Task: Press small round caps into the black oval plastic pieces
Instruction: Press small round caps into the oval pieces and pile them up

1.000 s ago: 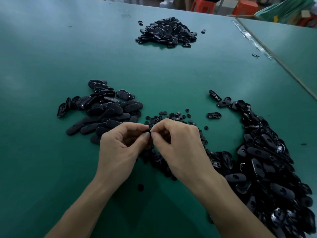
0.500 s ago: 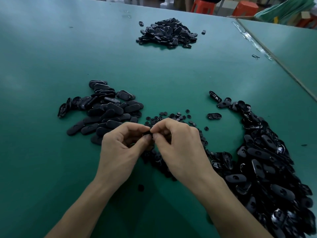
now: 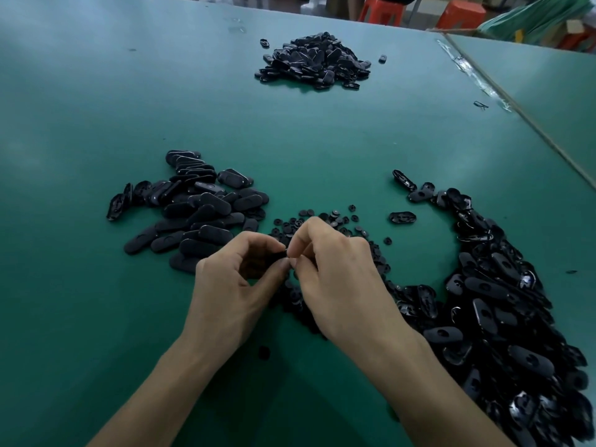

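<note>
Green table point(image 3: 96, 108); second green table point(image 3: 548, 79) adjoining right; orange stools point(image 3: 380, 9) behind far edge.

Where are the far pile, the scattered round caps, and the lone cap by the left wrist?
far pile point(image 3: 314, 61): head view, centre of the heap.
scattered round caps point(image 3: 324, 217): head view, middle of the scatter.
lone cap point(image 3: 264, 352): head view, its top.

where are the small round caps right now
In the head view, the small round caps lie scattered at centre, just beyond the left hand and right hand, between the left pile of oval pieces and the larger right pile.
</note>
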`<action>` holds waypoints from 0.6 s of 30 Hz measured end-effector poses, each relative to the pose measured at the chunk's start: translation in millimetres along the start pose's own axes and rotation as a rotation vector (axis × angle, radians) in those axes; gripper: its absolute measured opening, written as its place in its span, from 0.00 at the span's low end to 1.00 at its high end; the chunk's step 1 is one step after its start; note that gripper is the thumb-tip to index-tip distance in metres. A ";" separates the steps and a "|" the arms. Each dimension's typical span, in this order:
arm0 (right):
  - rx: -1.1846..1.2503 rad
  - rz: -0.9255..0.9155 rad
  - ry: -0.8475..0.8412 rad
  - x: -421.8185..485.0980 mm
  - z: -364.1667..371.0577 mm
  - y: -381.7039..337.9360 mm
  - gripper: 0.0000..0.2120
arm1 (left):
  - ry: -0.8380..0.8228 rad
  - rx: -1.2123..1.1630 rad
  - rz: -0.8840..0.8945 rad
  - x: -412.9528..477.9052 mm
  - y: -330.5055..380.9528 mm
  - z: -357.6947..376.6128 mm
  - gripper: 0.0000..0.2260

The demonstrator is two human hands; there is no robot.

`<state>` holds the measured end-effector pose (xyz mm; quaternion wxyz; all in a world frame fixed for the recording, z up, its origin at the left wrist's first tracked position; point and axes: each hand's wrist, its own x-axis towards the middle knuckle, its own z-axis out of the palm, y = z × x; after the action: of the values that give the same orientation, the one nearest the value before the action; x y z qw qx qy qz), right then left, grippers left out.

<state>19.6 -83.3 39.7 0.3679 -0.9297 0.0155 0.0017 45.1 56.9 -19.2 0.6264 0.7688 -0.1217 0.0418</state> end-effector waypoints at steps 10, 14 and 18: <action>-0.033 -0.059 0.058 6.6 -5.5 8.3 0.08 | 0.025 -0.138 -0.076 2.2 -0.3 0.1 0.11; 0.015 -0.078 0.009 8.7 -9.2 12.3 0.12 | -0.008 -0.250 -0.100 3.0 2.9 -0.2 0.07; 0.111 -0.067 0.003 9.9 -12.6 17.1 0.09 | -0.055 -0.312 -0.142 4.2 3.0 -0.7 0.09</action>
<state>28.9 -104.7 37.1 0.4188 -0.9079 -0.0152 -0.0127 48.6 56.4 -15.3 0.7359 0.6698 -0.0890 -0.0429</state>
